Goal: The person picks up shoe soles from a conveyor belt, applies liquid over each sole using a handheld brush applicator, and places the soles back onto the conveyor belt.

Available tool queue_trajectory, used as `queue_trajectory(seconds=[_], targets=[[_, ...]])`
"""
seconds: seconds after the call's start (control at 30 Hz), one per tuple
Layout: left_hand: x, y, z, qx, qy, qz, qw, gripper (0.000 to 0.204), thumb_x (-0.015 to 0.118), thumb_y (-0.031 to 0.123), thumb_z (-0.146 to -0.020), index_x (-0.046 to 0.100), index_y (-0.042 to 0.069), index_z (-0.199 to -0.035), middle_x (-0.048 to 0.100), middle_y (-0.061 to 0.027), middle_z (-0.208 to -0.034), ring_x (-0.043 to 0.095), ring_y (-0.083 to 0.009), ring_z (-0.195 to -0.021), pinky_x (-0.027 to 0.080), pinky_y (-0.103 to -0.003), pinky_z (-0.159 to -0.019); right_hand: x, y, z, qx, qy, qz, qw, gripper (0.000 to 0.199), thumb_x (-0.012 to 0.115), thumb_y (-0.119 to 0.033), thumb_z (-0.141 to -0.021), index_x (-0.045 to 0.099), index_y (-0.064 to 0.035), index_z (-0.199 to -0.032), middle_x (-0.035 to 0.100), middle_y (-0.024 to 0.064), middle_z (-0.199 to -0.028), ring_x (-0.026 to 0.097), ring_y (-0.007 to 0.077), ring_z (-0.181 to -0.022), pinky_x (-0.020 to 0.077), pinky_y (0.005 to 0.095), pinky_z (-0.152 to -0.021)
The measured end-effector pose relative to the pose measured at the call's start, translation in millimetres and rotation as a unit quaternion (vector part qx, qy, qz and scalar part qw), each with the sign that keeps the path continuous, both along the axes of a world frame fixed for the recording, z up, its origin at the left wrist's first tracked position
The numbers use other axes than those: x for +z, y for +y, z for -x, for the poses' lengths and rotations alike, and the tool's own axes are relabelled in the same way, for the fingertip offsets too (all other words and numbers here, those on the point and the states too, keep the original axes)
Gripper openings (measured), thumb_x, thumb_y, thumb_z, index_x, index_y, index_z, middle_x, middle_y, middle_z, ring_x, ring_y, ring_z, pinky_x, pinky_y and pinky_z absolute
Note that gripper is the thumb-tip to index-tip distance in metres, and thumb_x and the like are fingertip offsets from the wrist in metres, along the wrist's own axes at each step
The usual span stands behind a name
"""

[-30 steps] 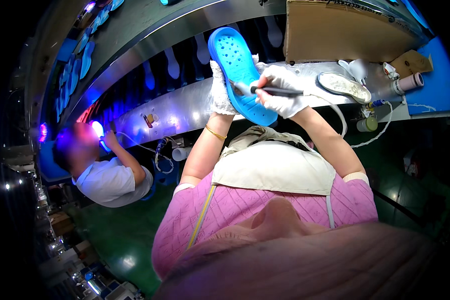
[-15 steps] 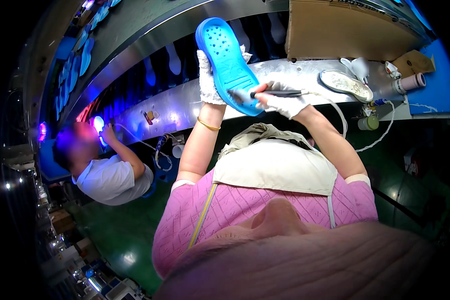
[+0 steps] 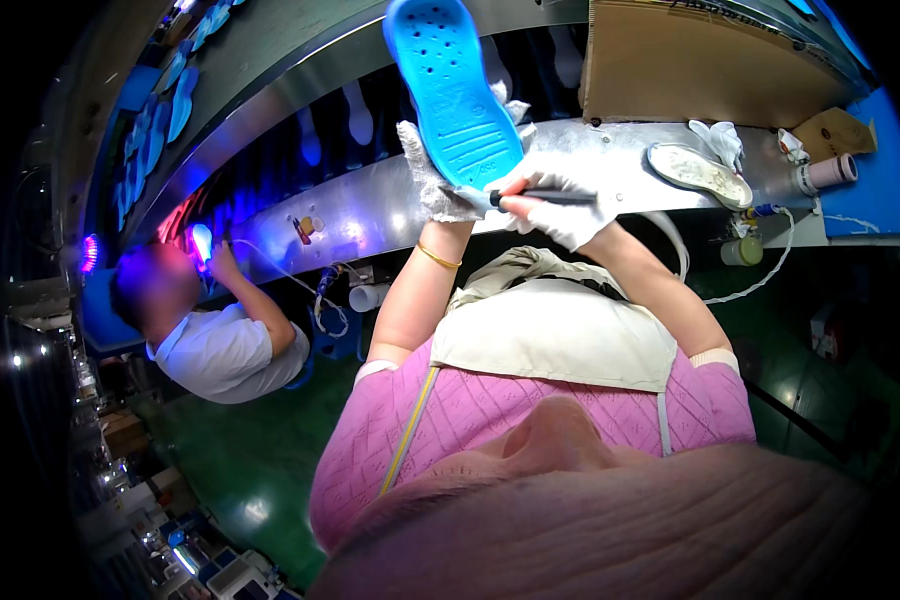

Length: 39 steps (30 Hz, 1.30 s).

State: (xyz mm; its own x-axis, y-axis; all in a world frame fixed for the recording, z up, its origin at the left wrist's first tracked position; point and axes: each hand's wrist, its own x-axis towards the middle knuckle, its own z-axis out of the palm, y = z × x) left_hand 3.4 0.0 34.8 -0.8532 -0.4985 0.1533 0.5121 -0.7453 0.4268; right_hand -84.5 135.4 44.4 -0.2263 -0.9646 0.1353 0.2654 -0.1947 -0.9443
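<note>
A bright blue shoe sole [image 3: 457, 95], with small holes at its far end and ridges across the nearer half, is held up over the metal bench. My gloved left hand [image 3: 428, 175] grips it from beneath, fingers showing past both sides. My right hand [image 3: 560, 205], in a white glove with bare fingertips, is closed around a black-handled brush [image 3: 540, 197]. The brush's pale tip lies at the sole's near end. A white hose [image 3: 670, 232] hangs below that hand.
On the metal bench [image 3: 360, 215] to the right lie a whitish sole [image 3: 698, 175], crumpled white cloths [image 3: 720, 143] and a pink cylinder [image 3: 832, 171]. A cardboard sheet [image 3: 710, 65] stands behind. At left, a co-worker [image 3: 225, 345] holds a lit piece. Dark slots with soles run behind the bench.
The sole has moved away from me and now stands straighter. The brush tip has moved to the sole's near edge, and my right hand has shifted slightly left.
</note>
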Motion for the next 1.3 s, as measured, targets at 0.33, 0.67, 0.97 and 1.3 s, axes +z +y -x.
queue_trajectory(seconds=[0.33,0.67,0.97,1.3], targets=[[15.4,-13.7,-0.6,0.017,0.071,0.039,0.997,0.095,0.044,0.073,-0.078,0.027,0.004,-0.141,0.037,-0.0216,-0.139,0.041,-0.0390,-0.124,0.030,-0.053,-0.106,-4.0,-2.7,4.6,-0.012,-0.020,-0.039,0.999,0.009,0.067,-0.004,-0.081,0.061,-0.0013,-0.088,0.064,0.0076,-0.082,0.060,0.0107,-0.069,0.0482,0.0232,-0.063],[28.4,-32.9,-5.5,-0.017,-0.011,0.026,0.999,0.089,0.051,0.067,-0.078,0.030,0.007,-0.141,0.037,-0.0264,-0.136,0.041,-0.0452,-0.122,0.030,-0.056,-0.105,6.8,-2.3,15.9,-0.058,0.265,0.115,0.956,0.015,0.068,0.002,-0.074,0.062,-0.0044,-0.086,0.062,0.0090,-0.088,0.060,0.0183,-0.079,0.0494,0.0293,-0.073],[31.7,-54.0,-6.9,-0.071,-0.113,0.072,0.989,0.087,0.043,0.066,-0.082,0.028,0.003,-0.141,0.034,-0.0308,-0.137,0.040,-0.0486,-0.121,0.030,-0.058,-0.104,10.0,4.5,16.6,-0.020,0.126,0.030,0.991,0.016,0.066,0.006,-0.074,0.059,-0.0049,-0.084,0.061,0.0070,-0.088,0.059,0.0131,-0.078,0.0483,0.0271,-0.072],[37.7,-52.0,9.8,-0.150,-0.287,0.062,0.944,0.049,0.052,0.042,-0.091,0.059,-0.002,-0.110,0.066,-0.0170,-0.095,0.068,-0.0226,-0.076,0.058,-0.032,-0.067,15.2,-19.7,27.4,-0.009,0.359,0.151,0.921,0.014,0.068,0.002,-0.068,0.061,-0.0047,-0.079,0.063,0.0079,-0.080,0.063,0.0228,-0.079,0.0506,0.0300,-0.071]])
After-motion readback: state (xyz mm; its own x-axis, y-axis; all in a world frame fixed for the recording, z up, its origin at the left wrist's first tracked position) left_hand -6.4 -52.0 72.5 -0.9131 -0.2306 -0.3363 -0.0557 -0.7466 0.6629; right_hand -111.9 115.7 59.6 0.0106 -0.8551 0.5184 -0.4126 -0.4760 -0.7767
